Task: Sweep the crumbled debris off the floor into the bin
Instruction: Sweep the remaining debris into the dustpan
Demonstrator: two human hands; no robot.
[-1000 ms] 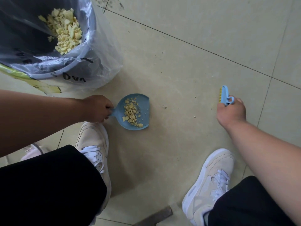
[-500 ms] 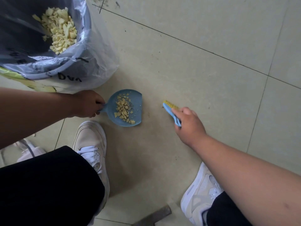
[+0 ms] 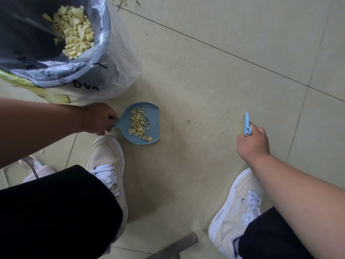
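A small blue dustpan [image 3: 149,113] lies flat on the tiled floor with a heap of yellow crumbs [image 3: 139,124] in it. My left hand [image 3: 99,118] grips its handle. My right hand [image 3: 252,144] grips a small blue brush [image 3: 246,122], held out to the right of the pan with its head just above the floor. A few tiny crumbs [image 3: 197,123] lie scattered on the tile between pan and brush. The bin [image 3: 104,58], lined with a clear plastic bag, stands at the top left and holds a pile of yellow debris [image 3: 74,32].
My two white sneakers, the left one [image 3: 108,165] and the right one [image 3: 237,208], stand near the pan and under my right arm. A pale bag [image 3: 35,171] lies at the left edge. A grey bar [image 3: 177,245] lies at the bottom.
My right hand has swung the brush away from the dustpan's mouth, back out to the right. The dustpan and my left hand have stayed in place.
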